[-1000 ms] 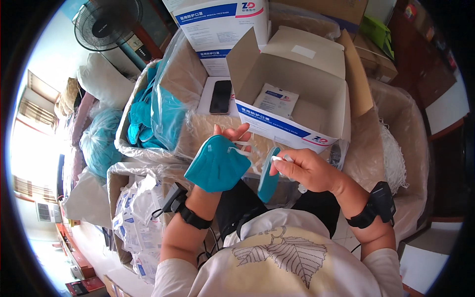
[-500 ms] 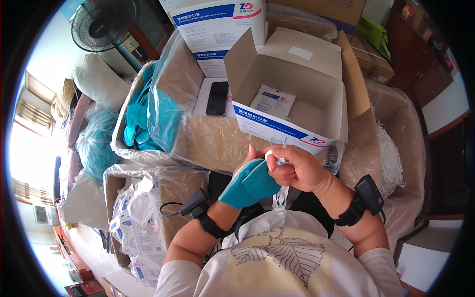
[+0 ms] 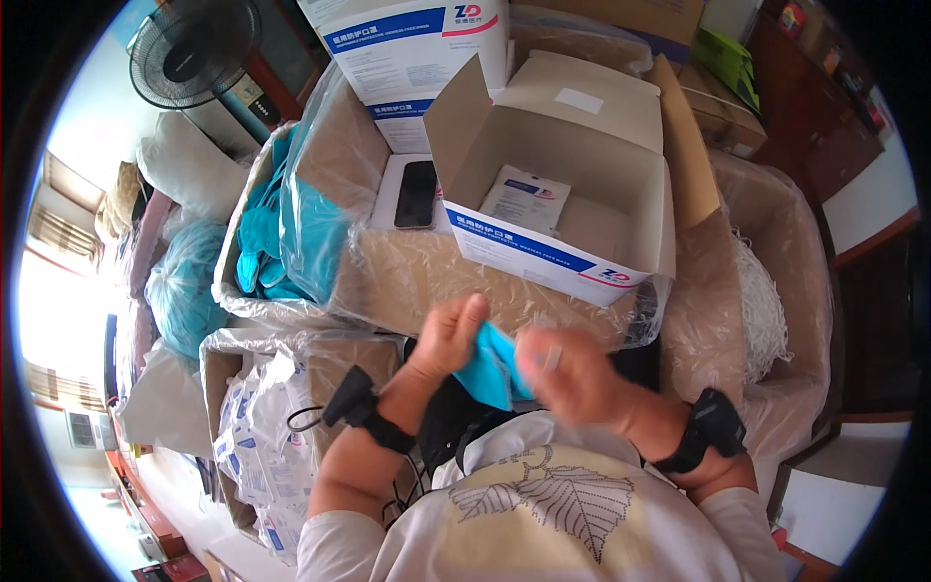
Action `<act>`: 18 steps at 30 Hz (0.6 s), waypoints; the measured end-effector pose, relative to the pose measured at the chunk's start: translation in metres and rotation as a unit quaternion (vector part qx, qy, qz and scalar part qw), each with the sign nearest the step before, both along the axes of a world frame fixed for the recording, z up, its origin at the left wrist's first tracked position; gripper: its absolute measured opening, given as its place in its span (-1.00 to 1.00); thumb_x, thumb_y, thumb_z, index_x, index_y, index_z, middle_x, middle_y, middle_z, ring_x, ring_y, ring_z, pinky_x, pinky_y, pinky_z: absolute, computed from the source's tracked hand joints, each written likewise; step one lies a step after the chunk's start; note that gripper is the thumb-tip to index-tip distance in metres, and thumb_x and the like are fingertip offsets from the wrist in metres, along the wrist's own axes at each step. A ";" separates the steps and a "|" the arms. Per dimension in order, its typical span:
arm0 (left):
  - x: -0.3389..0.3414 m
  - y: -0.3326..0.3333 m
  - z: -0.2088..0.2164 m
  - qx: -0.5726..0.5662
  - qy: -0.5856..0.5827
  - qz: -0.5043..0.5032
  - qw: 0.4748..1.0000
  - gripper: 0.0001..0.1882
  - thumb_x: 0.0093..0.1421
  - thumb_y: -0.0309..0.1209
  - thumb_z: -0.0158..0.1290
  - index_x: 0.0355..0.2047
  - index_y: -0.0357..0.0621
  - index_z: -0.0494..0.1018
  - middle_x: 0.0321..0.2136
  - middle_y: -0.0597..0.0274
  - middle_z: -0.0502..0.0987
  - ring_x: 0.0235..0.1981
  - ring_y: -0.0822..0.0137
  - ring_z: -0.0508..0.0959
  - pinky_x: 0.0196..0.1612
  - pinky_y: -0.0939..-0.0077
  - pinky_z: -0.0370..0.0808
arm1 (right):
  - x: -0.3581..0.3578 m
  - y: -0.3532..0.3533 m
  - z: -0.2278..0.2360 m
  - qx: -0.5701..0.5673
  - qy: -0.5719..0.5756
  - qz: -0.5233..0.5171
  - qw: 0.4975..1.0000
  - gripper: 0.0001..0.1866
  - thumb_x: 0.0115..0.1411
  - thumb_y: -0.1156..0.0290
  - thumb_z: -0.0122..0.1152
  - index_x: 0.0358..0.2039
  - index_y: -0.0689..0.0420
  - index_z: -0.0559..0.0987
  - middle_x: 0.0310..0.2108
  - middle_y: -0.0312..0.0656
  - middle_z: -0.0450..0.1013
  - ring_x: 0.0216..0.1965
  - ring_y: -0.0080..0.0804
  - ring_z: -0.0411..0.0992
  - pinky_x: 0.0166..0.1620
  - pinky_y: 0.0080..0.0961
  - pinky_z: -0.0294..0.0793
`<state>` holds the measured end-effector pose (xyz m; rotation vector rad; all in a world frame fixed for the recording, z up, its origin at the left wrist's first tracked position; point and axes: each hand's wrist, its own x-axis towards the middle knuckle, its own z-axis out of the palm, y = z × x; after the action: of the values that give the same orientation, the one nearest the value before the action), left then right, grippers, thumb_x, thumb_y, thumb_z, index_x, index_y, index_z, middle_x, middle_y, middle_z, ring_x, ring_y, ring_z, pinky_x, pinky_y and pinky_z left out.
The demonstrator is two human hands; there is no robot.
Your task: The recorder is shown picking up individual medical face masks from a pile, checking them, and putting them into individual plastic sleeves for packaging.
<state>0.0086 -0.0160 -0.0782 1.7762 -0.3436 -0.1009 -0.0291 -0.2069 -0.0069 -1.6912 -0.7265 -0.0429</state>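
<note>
— Head view: holding what with the left hand [image 3: 447,337]?
— Gripping a teal mask [image 3: 488,376] with curled fingers. Look for it between both hands, just right of the left one.
— Pinching with the right hand [image 3: 574,376] too?
— Cannot tell; too blurred. Overlapping the mask's right side, though.
— And farther off?
— Ahead of the right hand, see an open white box [image 3: 541,258] with a flat packet [image 3: 527,200] inside. Ahead of the left, find a black phone [image 3: 416,195].

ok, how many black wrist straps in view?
2: the left strap, around the wrist behind the left hand, and the right strap, around the wrist behind the blurred right hand. No others visible.
</note>
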 end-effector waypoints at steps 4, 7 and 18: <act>0.022 0.060 -0.006 -0.195 0.112 0.290 0.930 -0.70 0.27 -0.23 -0.23 -0.52 -0.12 0.30 -0.66 0.32 0.34 -0.64 0.37 0.36 -0.58 0.46 0.30 | -0.013 -0.015 0.062 0.004 -0.127 0.185 0.975 -0.83 0.13 0.30 0.02 -0.43 0.15 0.39 -0.49 -0.19 0.35 -0.48 -0.23 0.37 -0.41 -0.47 0.38; 0.027 0.085 -0.011 -0.537 0.212 -0.067 0.814 -0.62 0.28 -0.11 -0.28 -0.60 -0.02 0.23 -0.59 0.35 0.33 -0.45 0.41 0.40 -0.35 0.52 0.35 | -0.004 -0.009 0.056 0.004 -0.069 0.088 0.994 -0.87 0.11 0.43 0.03 -0.33 0.18 0.42 -0.46 -0.22 0.34 -0.49 -0.35 0.37 -0.40 -0.56 0.37; -0.008 -0.004 0.036 -0.605 0.221 -0.060 0.763 -0.55 0.25 -0.04 -0.28 -0.68 -0.01 0.20 0.12 0.02 0.18 0.18 0.15 0.09 0.12 0.14 0.17 | 0.029 0.039 0.002 -0.143 0.064 -0.014 0.988 -0.46 -0.03 0.19 0.29 -0.12 0.22 0.33 -0.22 -0.07 0.30 -0.16 -0.20 0.37 -0.18 -0.40 0.40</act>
<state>0.0009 -0.0201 -0.0420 0.3973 -0.1015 -0.3043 0.0000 -0.1676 -0.0051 -1.9571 -0.6352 0.1565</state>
